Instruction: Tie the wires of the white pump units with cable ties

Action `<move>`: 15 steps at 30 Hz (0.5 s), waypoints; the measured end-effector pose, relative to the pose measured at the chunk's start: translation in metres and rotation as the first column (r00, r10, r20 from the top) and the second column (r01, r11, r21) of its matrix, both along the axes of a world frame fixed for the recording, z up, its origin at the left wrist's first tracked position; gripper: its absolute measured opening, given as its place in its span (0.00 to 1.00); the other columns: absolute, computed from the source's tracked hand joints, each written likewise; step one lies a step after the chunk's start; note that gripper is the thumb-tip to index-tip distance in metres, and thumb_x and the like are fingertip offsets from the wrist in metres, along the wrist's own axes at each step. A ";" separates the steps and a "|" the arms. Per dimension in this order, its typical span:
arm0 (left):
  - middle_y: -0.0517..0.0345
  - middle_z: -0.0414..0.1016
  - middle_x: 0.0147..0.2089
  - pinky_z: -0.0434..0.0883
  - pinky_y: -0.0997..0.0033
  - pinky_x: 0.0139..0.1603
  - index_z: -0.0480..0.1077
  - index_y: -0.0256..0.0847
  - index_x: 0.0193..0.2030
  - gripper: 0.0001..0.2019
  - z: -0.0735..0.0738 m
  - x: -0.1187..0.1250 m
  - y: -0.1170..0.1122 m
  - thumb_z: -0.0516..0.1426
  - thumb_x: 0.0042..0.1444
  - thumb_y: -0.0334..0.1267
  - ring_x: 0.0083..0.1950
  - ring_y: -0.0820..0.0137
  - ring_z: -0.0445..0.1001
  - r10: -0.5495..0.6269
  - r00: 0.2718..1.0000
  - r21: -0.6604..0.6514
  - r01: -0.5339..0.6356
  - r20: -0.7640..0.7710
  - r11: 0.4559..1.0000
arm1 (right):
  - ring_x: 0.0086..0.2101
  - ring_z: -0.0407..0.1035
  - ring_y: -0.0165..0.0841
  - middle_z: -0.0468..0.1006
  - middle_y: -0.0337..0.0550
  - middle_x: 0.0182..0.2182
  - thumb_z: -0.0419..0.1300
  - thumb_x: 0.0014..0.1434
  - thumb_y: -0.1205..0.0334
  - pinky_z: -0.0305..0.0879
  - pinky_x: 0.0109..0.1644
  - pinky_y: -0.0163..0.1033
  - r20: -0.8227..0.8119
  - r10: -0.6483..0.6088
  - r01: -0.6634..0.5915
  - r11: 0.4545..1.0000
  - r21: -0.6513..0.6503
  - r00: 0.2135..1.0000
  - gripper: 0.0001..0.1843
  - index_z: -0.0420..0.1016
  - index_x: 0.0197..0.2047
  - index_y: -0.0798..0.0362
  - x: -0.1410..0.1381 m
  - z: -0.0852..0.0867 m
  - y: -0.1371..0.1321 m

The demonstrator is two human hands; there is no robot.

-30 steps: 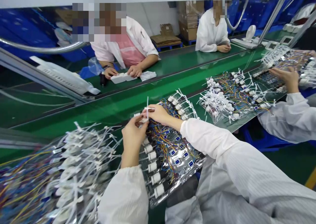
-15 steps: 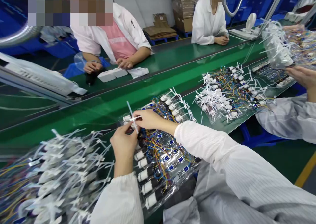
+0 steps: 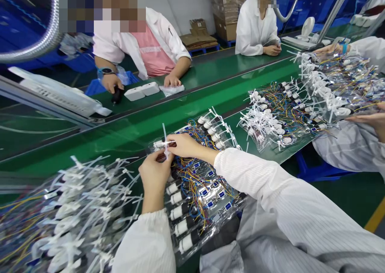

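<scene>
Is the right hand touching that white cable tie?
Touching. The head view shows the right hand with its fingertips pressed on the white cable tie.

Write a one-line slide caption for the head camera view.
Left hand and right hand hold a white cable tie above clear-bagged multicoloured wiring on a green conveyor belt.

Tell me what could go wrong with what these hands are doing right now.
The white cable tie held between the left hand and right hand sits over coloured wires, so a wire might get caught. The clear bag of wired parts seems to hang over the edge of the green belt and could slip. The tangled bundle beside the left hand might snag.
</scene>
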State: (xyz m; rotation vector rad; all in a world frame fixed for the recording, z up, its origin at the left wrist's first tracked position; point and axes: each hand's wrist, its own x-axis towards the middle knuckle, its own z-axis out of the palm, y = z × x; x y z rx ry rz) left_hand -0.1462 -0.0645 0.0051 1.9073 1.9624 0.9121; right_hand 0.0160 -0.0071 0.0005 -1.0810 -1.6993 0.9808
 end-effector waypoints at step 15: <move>0.43 0.89 0.51 0.81 0.53 0.63 0.83 0.38 0.52 0.25 0.000 0.002 0.000 0.63 0.57 0.55 0.50 0.52 0.87 0.000 0.997 -0.024 0.002 0.079 1.000 | 0.38 0.69 0.27 0.78 0.25 0.29 0.77 0.59 0.66 0.56 0.45 0.30 0.002 0.031 -0.031 0.998 -0.055 1.000 0.08 0.81 0.37 0.54 0.003 -0.001 0.002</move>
